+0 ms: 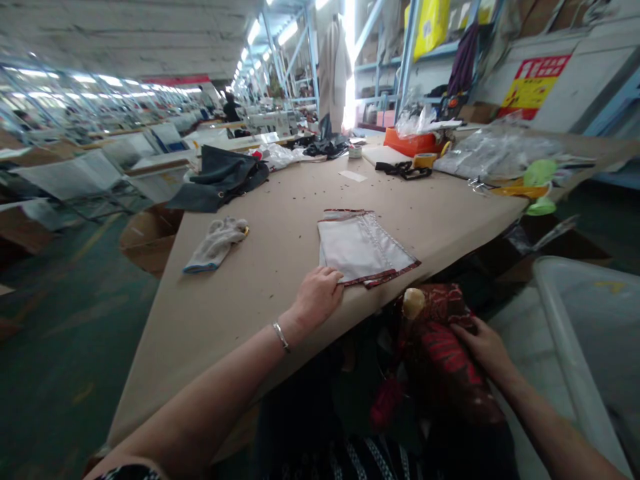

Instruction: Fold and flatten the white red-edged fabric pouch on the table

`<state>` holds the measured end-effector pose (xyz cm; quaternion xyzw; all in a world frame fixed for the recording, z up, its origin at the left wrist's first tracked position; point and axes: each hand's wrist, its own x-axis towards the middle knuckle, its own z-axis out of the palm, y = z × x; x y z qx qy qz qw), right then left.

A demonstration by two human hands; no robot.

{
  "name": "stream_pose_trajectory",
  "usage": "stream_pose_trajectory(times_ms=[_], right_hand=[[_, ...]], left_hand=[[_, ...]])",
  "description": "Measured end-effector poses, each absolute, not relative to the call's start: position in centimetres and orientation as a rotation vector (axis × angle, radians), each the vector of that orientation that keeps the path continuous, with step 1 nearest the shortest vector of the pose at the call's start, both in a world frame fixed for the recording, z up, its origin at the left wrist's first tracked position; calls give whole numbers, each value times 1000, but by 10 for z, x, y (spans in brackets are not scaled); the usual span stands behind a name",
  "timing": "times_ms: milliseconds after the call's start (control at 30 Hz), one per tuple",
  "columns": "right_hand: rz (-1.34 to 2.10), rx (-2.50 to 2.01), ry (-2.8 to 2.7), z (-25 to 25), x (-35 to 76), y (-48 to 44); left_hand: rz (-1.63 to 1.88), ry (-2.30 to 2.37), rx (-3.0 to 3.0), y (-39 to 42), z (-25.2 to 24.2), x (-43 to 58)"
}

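The left hand (319, 296) lies palm down on the bench (250, 280), its fingers loosely curled and its fingertips pressing the near corner of the folded white cloth piece (363, 248); the grip is not closed around anything. That cloth piece, edged in dark red, lies flat near the bench's front edge. The right hand (484, 345) is below the bench edge, to the right of the cloth piece, fingers spread flat on a red patterned fabric bundle (443, 347) in the lap, grip open. A pale work glove (216, 244) lies well left of the cloth piece.
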<state>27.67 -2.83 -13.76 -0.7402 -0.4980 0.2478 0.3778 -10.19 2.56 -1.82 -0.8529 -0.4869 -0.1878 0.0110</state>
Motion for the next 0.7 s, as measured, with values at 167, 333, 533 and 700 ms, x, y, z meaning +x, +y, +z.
stream_pose_trajectory(times_ms=[167,333,533,700], right_hand=[[544,-1883,-1231,-132,258,-27],[180,-1243,-1742,-17,177,-10],[37,-1289,-2461,33,75,12],[-103,-1538,-2449,33,73,31]], left_hand=[[-352,-1482,-2651,31,-13,-99],[-314,-1583,-2575,27,-2,-94],[-448,-1564,-2626,8,12,-92],[-784,-1596,-2546,-10,-1,-112]])
